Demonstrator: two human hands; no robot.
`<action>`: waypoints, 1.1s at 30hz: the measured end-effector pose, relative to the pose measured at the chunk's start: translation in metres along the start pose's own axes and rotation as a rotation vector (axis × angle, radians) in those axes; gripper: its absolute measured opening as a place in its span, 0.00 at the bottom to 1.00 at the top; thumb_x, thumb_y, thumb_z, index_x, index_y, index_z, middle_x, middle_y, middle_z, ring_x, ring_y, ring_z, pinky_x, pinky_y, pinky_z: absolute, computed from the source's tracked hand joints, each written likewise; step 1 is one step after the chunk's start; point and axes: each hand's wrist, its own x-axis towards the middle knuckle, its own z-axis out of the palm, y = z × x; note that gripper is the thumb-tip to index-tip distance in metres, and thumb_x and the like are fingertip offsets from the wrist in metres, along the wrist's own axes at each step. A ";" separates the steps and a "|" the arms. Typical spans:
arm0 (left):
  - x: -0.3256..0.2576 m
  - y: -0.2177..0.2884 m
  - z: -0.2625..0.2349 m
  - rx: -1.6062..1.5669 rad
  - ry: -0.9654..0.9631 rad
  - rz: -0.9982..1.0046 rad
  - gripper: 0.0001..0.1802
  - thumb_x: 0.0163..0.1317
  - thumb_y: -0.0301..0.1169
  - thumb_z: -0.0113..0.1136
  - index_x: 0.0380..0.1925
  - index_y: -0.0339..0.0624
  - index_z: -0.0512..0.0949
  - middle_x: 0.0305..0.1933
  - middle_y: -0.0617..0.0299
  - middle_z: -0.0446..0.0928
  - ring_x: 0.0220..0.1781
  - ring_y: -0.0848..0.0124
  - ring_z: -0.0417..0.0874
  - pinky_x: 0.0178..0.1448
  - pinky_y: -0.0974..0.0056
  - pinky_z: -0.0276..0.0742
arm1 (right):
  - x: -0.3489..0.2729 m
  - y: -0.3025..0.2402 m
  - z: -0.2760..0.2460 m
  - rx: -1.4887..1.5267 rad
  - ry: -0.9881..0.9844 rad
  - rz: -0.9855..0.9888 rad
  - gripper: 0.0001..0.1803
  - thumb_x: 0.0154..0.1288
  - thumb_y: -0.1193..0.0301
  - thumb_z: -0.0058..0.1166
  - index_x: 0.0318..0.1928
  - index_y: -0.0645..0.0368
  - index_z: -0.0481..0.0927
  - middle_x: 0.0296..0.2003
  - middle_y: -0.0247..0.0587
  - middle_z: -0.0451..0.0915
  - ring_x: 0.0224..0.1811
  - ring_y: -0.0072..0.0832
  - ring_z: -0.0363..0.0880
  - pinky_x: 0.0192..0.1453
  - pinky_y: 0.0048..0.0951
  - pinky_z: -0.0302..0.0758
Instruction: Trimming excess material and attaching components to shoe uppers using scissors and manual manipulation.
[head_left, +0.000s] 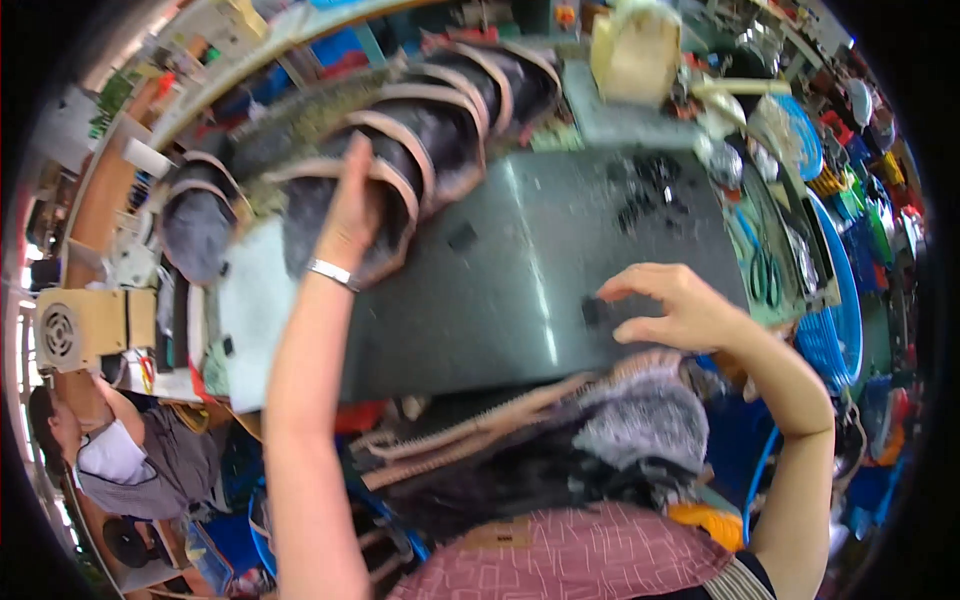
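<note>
A row of overlapping dark, curved pieces with pink edging [455, 110] lies across the far left of the dark tabletop [480, 330]. My left hand [352, 205] rests at the nearest of these pieces, its fingers stretched out. My right hand [675, 305] hovers over the right part of the tabletop, with thumb and fingers apart and nothing between them. Close to its fingertips is a small black square [590, 312]. Between my arms, at the near table edge, lies a grey fluffy and black piece with pink strips [640, 425].
Several small shiny black bits [650, 190] are scattered at the far right of the tabletop. Scissors [765, 275] lie in a tray on the right, beside a blue basket [835, 330]. Another person [150, 460] sits at the left, near a beige machine [85, 325].
</note>
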 end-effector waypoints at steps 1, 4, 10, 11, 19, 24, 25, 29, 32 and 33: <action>-0.008 0.009 -0.017 0.062 0.143 0.011 0.31 0.61 0.54 0.51 0.55 0.43 0.68 0.55 0.59 0.72 0.56 0.67 0.72 0.61 0.61 0.66 | -0.011 -0.011 -0.004 0.086 -0.158 -0.090 0.29 0.50 0.56 0.63 0.48 0.62 0.74 0.43 0.48 0.77 0.47 0.42 0.75 0.51 0.36 0.72; -0.057 0.025 -0.072 0.415 0.387 -0.044 0.26 0.62 0.52 0.53 0.44 0.39 0.75 0.44 0.61 0.75 0.42 0.74 0.74 0.46 0.67 0.71 | -0.038 -0.027 0.003 0.037 -0.444 -0.235 0.33 0.45 0.52 0.64 0.48 0.61 0.74 0.44 0.48 0.76 0.48 0.43 0.74 0.50 0.38 0.72; -0.221 0.056 0.014 1.293 -0.900 -0.104 0.39 0.38 0.46 0.70 0.51 0.38 0.71 0.49 0.49 0.73 0.53 0.54 0.73 0.59 0.57 0.66 | -0.095 -0.015 0.044 -0.240 -0.371 -0.027 0.18 0.55 0.61 0.56 0.41 0.60 0.75 0.35 0.43 0.77 0.38 0.41 0.76 0.40 0.39 0.73; -0.237 0.050 0.030 1.502 -1.071 -0.117 0.40 0.37 0.45 0.71 0.53 0.42 0.71 0.58 0.45 0.66 0.61 0.50 0.65 0.64 0.51 0.59 | -0.096 -0.011 0.051 -0.186 -0.327 -0.021 0.18 0.55 0.61 0.56 0.42 0.59 0.75 0.34 0.44 0.77 0.37 0.41 0.76 0.40 0.39 0.73; -0.294 0.012 0.013 2.071 -0.976 0.468 0.27 0.41 0.24 0.58 0.48 0.51 0.76 0.67 0.59 0.59 0.71 0.59 0.52 0.71 0.45 0.41 | -0.096 -0.019 0.069 -0.110 -0.519 -0.138 0.17 0.57 0.62 0.54 0.43 0.61 0.76 0.30 0.49 0.79 0.34 0.44 0.78 0.36 0.41 0.73; -0.272 0.040 0.028 1.402 -1.125 -0.188 0.24 0.46 0.43 0.61 0.46 0.50 0.79 0.68 0.50 0.56 0.72 0.49 0.46 0.71 0.43 0.30 | -0.089 -0.033 0.031 -0.054 -0.162 -0.170 0.08 0.59 0.69 0.51 0.26 0.59 0.75 0.20 0.40 0.76 0.23 0.34 0.79 0.28 0.33 0.74; -0.265 0.048 0.025 1.173 -1.121 -0.307 0.28 0.51 0.50 0.56 0.49 0.46 0.77 0.68 0.48 0.56 0.72 0.48 0.45 0.71 0.43 0.28 | -0.086 -0.041 0.017 -0.001 -0.141 -0.130 0.08 0.60 0.69 0.51 0.27 0.60 0.75 0.21 0.41 0.76 0.23 0.32 0.79 0.28 0.32 0.75; -0.269 0.033 0.020 1.593 -0.975 0.047 0.17 0.53 0.34 0.60 0.44 0.41 0.77 0.55 0.52 0.72 0.63 0.59 0.66 0.70 0.45 0.43 | -0.086 -0.047 0.031 -0.156 -0.372 -0.125 0.14 0.58 0.61 0.54 0.34 0.60 0.78 0.27 0.46 0.79 0.31 0.42 0.79 0.36 0.37 0.75; -0.269 0.028 0.024 1.574 -0.944 0.197 0.15 0.53 0.29 0.59 0.42 0.41 0.77 0.49 0.55 0.75 0.58 0.60 0.71 0.65 0.50 0.58 | -0.089 -0.039 0.066 -0.480 -0.567 -0.042 0.17 0.59 0.58 0.52 0.38 0.60 0.76 0.29 0.43 0.80 0.30 0.41 0.79 0.31 0.39 0.74; -0.269 0.025 0.024 1.533 -0.923 0.218 0.14 0.53 0.28 0.59 0.42 0.41 0.77 0.49 0.56 0.76 0.57 0.61 0.72 0.64 0.51 0.60 | -0.091 -0.034 0.068 -0.600 -0.594 -0.045 0.17 0.59 0.58 0.51 0.38 0.60 0.76 0.28 0.43 0.80 0.29 0.41 0.79 0.30 0.40 0.74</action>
